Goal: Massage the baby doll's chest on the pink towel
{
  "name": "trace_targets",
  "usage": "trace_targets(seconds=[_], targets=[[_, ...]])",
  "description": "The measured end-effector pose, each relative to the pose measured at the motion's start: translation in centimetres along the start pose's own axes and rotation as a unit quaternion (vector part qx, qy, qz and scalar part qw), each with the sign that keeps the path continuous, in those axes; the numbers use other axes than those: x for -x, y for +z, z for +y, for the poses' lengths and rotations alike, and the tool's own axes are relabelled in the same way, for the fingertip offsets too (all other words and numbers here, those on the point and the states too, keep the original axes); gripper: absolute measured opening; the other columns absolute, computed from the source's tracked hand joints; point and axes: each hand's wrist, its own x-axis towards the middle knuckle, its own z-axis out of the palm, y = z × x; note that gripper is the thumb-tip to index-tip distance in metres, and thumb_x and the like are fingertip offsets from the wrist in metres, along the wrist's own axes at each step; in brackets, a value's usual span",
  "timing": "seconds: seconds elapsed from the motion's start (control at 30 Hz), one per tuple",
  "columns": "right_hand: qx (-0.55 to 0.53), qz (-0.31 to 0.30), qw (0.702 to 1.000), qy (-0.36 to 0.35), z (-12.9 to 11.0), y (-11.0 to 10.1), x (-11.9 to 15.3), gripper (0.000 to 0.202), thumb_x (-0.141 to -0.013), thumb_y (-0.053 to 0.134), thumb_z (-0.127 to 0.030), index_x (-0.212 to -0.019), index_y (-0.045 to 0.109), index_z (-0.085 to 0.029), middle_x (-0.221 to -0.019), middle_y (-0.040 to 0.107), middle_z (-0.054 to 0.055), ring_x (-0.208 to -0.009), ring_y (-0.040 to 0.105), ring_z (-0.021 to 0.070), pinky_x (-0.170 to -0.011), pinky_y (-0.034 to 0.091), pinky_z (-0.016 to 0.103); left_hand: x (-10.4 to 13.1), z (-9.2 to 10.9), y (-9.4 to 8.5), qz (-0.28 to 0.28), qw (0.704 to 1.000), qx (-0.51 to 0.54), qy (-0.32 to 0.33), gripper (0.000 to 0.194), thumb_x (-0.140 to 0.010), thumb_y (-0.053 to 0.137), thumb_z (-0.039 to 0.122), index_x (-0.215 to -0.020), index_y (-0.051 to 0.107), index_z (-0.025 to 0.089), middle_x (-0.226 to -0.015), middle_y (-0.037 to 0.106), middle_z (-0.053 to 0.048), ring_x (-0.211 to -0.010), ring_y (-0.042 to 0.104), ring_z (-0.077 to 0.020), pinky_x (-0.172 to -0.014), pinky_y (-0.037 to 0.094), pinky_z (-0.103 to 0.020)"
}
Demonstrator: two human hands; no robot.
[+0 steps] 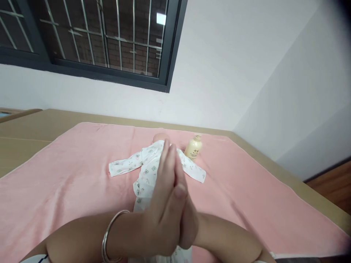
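My left hand and my right hand are pressed palm to palm in the middle of the view, fingers stretched out and pointing away from me. Nothing shows between them. Behind and below the hands lies a baby-sized figure in a white printed outfit, sleeves spread to both sides. Its rounded pinkish head is at the far end; I cannot tell if it is a doll. My hands and forearms hide much of its body. A pale yellow bottle with dark print is beside the right-hand sleeve.
A pink blanket with some creases covers much of the tan surface beneath. A white wall rises behind it, with a dark-framed barred window at upper left. Brown wood shows at the right edge.
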Motion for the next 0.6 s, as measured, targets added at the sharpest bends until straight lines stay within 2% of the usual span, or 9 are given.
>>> trace_targets(seconds=[0.1,0.2,0.3,0.4,0.5,0.53,0.6], targets=[[-0.064,0.049,0.997,0.018,-0.5,-1.2,-1.2,0.060,-0.103,0.008,-0.056,-0.159,-0.003,-0.039,-0.167,0.004,-0.012,-0.154,0.000,0.0195,-0.128,0.016,0.051,1.0,0.2,1.1,-0.092,0.995,-0.012,0.034,0.068,-0.105,0.026,0.033,-0.153,-0.020,0.043,-0.163,-0.018,0.015,-0.151,-0.018,-0.0215,-0.130,0.002,-0.051],[-0.058,0.090,0.993,0.042,-0.5,-1.5,-1.9,0.058,-0.105,0.008,-0.054,-0.159,-0.003,-0.038,-0.167,0.003,-0.012,-0.154,-0.005,0.0155,-0.128,0.014,0.048,0.3,-0.3,1.7,-0.101,0.994,0.030,-0.017,0.060,-0.105,0.019,0.038,-0.158,-0.008,0.039,-0.167,-0.007,0.010,-0.153,-0.010,-0.0202,-0.130,0.011,-0.047],[-0.033,0.066,0.996,0.045,0.1,-0.5,-1.7,0.058,-0.105,0.009,-0.053,-0.159,-0.005,-0.038,-0.167,0.000,-0.012,-0.154,-0.006,0.0143,-0.129,0.013,0.043,-1.8,-1.1,1.4,-0.015,0.991,0.070,-0.111,0.056,-0.104,0.015,0.051,-0.159,0.014,0.038,-0.168,0.012,0.008,-0.154,-0.004,-0.0185,-0.129,0.012,-0.042],[0.014,0.015,0.999,-0.033,1.1,0.9,-1.4,0.061,-0.105,0.012,-0.053,-0.159,-0.009,-0.033,-0.168,-0.007,-0.007,-0.154,-0.007,0.0206,-0.128,0.009,0.049,-4.7,-2.2,0.1,0.096,0.972,0.072,-0.202,0.059,-0.101,0.021,0.059,-0.155,0.027,0.036,-0.166,0.022,0.005,-0.155,0.007,-0.0210,-0.128,0.014,-0.043],[0.121,-0.004,0.982,-0.145,2.6,1.6,-2.0,0.072,-0.103,0.025,-0.055,-0.160,-0.006,-0.023,-0.168,-0.004,0.004,-0.154,-0.003,0.0298,-0.125,0.008,0.059,-7.5,-4.6,-1.7,0.152,0.963,0.117,-0.187,0.061,-0.102,0.021,0.056,-0.156,0.026,0.028,-0.163,0.032,-0.003,-0.152,0.025,-0.0212,-0.125,0.025,-0.041],[0.152,0.001,0.976,-0.156,3.3,1.6,-2.4,0.073,-0.103,0.029,-0.052,-0.161,-0.001,-0.020,-0.168,0.001,0.007,-0.154,0.001,0.0307,-0.125,0.010,0.060,-8.2,-5.7,-2.1,0.161,0.964,0.117,-0.178,0.060,-0.102,0.024,0.055,-0.156,0.026,0.028,-0.163,0.033,-0.004,-0.151,0.027,-0.0210,-0.125,0.027,-0.040],[0.199,0.019,0.971,-0.131,4.6,1.2,-3.4,0.064,-0.102,0.031,-0.039,-0.160,0.016,-0.015,-0.165,0.019,0.012,-0.154,0.015,0.0285,-0.125,0.016,0.057,-9.2,-8.4,-2.4,0.190,0.962,0.086,-0.177,0.056,-0.102,0.029,0.052,-0.150,0.036,0.025,-0.161,0.037,-0.005,-0.150,0.030,-0.0211,-0.124,0.027,-0.038]])
